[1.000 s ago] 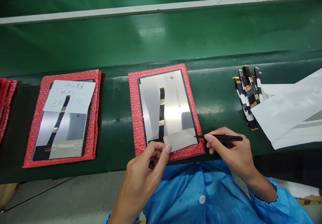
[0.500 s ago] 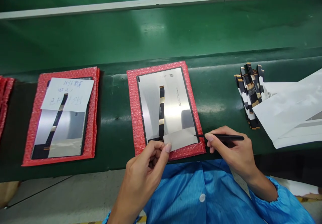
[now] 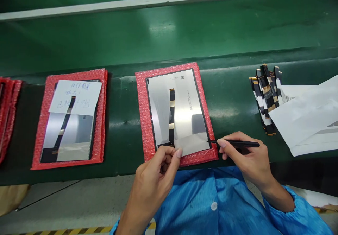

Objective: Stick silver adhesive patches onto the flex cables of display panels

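**Hands hold their places at the panel's near edge**

Little has moved since the earlier pictures: the view has slid slightly, so everything sits a touch further right, while both hands keep the same poses. The left hand point(image 3: 155, 177) is curled, its thumb and forefinger pinched on the near left corner of the pale film patch point(image 3: 191, 143) that lies on the silver display panel point(image 3: 177, 110). The right hand point(image 3: 246, 157) is closed round black tweezers point(image 3: 236, 143), held almost level, their tip touching the patch's right edge. The panel lies flat on a red bubble-wrap sheet point(image 3: 141, 122) at the near side of the green worktop point(image 3: 169, 41), a black flex ribbon point(image 3: 171, 117) running down its middle.

To the left, a second panel point(image 3: 70, 136) on red wrap carries a handwritten note point(image 3: 75, 97). To the right lie a stack of flex cables point(image 3: 265, 97) and, just beside it, white sheets point(image 3: 306, 119).
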### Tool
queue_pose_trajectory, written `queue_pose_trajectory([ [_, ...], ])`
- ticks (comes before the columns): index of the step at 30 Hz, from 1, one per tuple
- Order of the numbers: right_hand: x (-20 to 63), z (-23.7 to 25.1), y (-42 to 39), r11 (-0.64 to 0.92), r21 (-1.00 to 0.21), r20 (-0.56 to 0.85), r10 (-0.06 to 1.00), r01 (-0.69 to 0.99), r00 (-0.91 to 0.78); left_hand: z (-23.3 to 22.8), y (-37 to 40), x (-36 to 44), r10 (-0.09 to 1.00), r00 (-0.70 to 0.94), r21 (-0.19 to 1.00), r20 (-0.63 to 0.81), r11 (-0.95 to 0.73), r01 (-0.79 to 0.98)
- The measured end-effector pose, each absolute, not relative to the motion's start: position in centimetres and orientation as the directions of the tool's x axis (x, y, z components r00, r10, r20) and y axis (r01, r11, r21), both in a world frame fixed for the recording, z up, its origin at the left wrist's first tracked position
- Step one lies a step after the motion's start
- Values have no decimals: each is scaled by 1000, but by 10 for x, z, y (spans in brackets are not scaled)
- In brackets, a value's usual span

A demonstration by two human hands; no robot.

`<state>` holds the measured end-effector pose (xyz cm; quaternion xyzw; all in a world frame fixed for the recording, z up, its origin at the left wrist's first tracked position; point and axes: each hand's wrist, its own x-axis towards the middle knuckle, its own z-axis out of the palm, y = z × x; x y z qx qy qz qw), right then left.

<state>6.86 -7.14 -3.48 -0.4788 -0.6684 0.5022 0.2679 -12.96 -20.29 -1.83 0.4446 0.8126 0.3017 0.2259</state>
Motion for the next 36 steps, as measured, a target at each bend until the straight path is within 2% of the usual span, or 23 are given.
queue_pose_trajectory([
  [7,69,-35,-71,60,-914,-116,909,401,-401,-17,-202,-128,876,-481,653,-30,381,654],
  [17,69,-35,-71,108,-907,-74,911,407,-406,-18,-201,-127,895,-446,625,-23,361,692],
  [36,68,-34,-71,90,-897,-97,915,433,-391,-17,-199,-126,896,-443,593,-13,364,718],
])
